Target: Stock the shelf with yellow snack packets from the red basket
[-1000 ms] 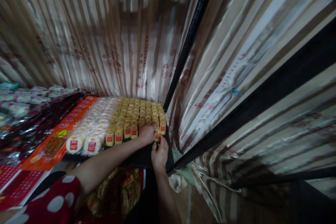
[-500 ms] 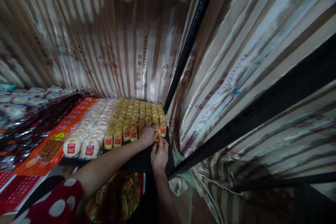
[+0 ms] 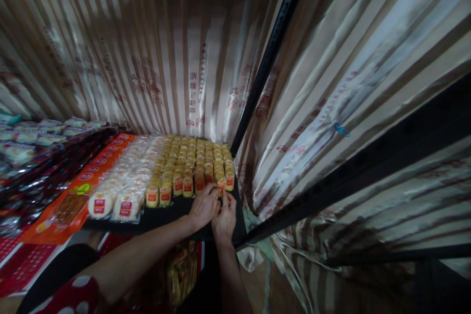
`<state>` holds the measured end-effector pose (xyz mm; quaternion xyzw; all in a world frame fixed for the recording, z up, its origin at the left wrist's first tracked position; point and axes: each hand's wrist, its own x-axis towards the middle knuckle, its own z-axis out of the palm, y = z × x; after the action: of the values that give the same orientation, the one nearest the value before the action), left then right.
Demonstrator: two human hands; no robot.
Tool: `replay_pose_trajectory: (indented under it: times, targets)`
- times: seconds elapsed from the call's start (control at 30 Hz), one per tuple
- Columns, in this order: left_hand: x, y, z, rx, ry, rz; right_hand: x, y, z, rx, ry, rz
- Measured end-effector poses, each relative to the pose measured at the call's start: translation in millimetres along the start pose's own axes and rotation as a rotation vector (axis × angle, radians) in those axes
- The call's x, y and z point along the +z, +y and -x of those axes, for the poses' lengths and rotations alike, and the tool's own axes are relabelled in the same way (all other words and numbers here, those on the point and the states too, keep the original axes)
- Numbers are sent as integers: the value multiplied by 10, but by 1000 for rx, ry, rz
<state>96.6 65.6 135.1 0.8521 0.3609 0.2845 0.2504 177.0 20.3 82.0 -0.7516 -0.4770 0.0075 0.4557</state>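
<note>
Rows of small yellow packaged snacks with red labels stand on a black shelf, next to rows of round white packaged cakes. My left hand and my right hand meet at the shelf's front right corner. The fingers of both are pinched together around one yellow snack pack at the near end of a row. That pack is mostly hidden behind my fingers.
Orange packs and dark red packs lie to the left. Striped beige curtain hangs behind and to the right. A black metal pole rises at the shelf corner. More snack packs sit below the shelf.
My hands drew slightly toward me along the front row and closed together around one yellow pack. The camera shifted a little.
</note>
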Motion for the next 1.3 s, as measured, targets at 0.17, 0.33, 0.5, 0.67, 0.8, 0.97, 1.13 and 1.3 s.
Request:
replay_pose_trajectory:
  times: [0.17,0.33,0.5,0.67,0.8,0.97,1.13,1.3]
  targets:
    - [59,-75,7,-7,-48,51,1,-1,-17,-4,-38,16]
    - [95,-106,72,-71,10,74,-17,-27,-31,-52,-27,53]
    - [82,-104,129,-58,12,58,-11,-24,-26,-67,-15,64]
    - [18,-51,224,-99,-9,68,-10,-19,-13,-41,31,31]
    - [-36,-41,395,-112,-25,72,-20,-15,-45,-35,86,-23]
    - [-70,-64,519,-85,-46,94,-16,67,-218,32,101,-63]
    - [-25,-62,354,-33,-47,85,48,226,-375,-3,65,-24]
    - [32,-49,164,-56,-86,49,101,331,-401,-104,40,-25]
